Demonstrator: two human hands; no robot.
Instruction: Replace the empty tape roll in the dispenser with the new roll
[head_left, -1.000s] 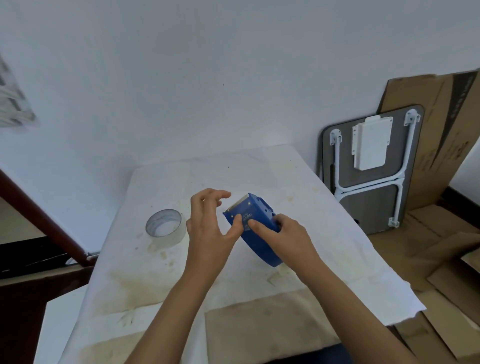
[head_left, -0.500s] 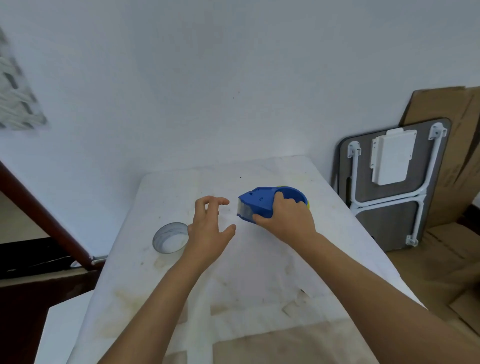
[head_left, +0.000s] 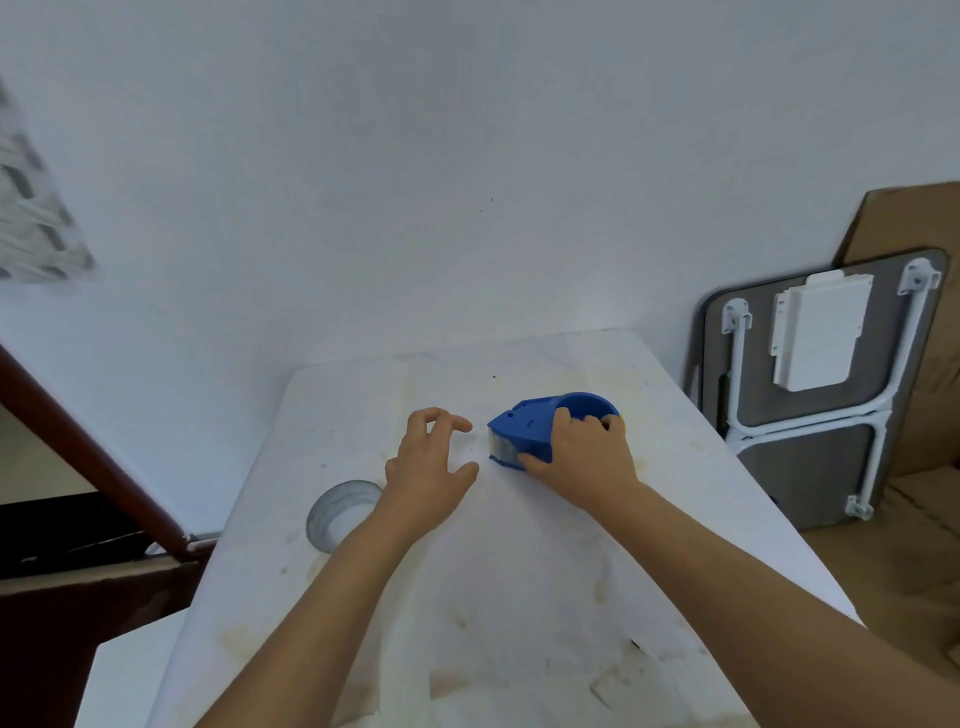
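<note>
A blue tape dispenser (head_left: 530, 427) lies on its side on the white paper-covered table (head_left: 519, 561), far right of centre. My right hand (head_left: 582, 457) grips it from the near side, fingers over its round body. What sits inside the dispenser is hidden by the hand. My left hand (head_left: 428, 470) hovers just left of the dispenser, fingers spread and curled, holding nothing. A roll of clear tape (head_left: 340, 512) lies flat on the table to the left, partly behind my left wrist.
A folded table (head_left: 810, 415) with white legs leans on the wall at the right, with cardboard (head_left: 914, 228) behind it and on the floor. A dark wooden rail (head_left: 88, 457) runs along the left. The table's right edge is close to the dispenser.
The dispenser went from held up between both hands to lying on the table farther away. My left hand let go of it and now hovers beside it.
</note>
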